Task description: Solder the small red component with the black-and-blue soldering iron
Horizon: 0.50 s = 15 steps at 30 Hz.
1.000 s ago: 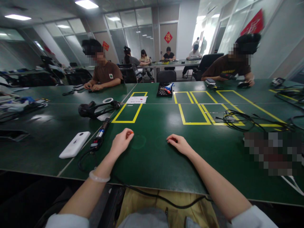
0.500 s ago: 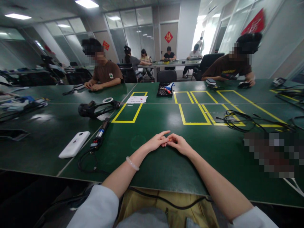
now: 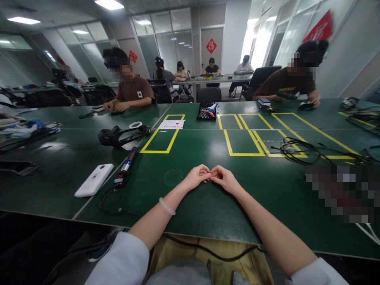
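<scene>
My left hand (image 3: pixel 199 176) and my right hand (image 3: pixel 224 179) meet at the fingertips over the green table (image 3: pixel 190 213), near the middle of the view. The fingers of both are curled and pinched together. A tiny reddish spot shows between the fingertips, too small to name. A pale bracelet (image 3: pixel 167 206) circles my left wrist. To the left of my hands lie a white phone-like device (image 3: pixel 94 180) and a black and silver cylindrical tool (image 3: pixel 126 166) with a cable.
Yellow tape rectangles (image 3: pixel 246 154) mark the table beyond my hands. Farther back stands a black tray (image 3: pixel 207 112) with small tools. Black cables (image 3: pixel 292 148) lie on the right, a black headset-like device (image 3: pixel 115 136) on the left. Several people sit around.
The index finger of my left hand was stretched out and is now curled in toward the fingertips of my right hand.
</scene>
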{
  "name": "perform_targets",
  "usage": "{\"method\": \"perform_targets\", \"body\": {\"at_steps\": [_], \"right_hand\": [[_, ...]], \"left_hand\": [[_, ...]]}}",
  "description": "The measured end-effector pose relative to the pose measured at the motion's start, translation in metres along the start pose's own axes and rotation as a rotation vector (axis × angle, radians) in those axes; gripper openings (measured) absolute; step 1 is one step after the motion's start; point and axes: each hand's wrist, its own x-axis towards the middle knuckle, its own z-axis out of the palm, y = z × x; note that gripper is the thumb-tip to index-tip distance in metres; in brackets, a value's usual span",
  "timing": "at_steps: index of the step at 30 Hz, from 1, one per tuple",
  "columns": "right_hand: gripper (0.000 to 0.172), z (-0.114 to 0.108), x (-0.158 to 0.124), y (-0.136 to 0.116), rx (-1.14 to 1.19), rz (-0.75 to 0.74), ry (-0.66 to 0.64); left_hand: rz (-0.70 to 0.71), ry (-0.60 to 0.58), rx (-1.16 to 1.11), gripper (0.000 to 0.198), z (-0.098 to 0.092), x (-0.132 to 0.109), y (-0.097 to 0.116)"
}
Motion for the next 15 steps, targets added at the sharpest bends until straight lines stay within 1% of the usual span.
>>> {"method": "perform_targets", "body": {"at_steps": [2, 5, 10, 15], "right_hand": [[0.026, 0.0005, 0.0009, 0.0003, 0.037, 0.020, 0.014], [0.023, -0.0002, 0.0022, 0.0012, 0.057, 0.032, 0.028], [0.017, -0.0020, 0.0009, -0.0013, -0.035, -0.031, 0.017], [0.017, -0.0017, 0.0007, -0.0004, -0.063, -0.028, 0.020]], "left_hand": [[0.006, 0.013, -0.022, 0.038, -0.0003, 0.0001, -0.0011], [0.034, 0.018, -0.053, 0.038, -0.0007, 0.0000, -0.0017], [0.020, 0.034, -0.056, 0.036, -0.0027, 0.0003, -0.0035], [0.052, 0.009, -0.013, 0.030, -0.0019, 0.0000, -0.0036]]}}
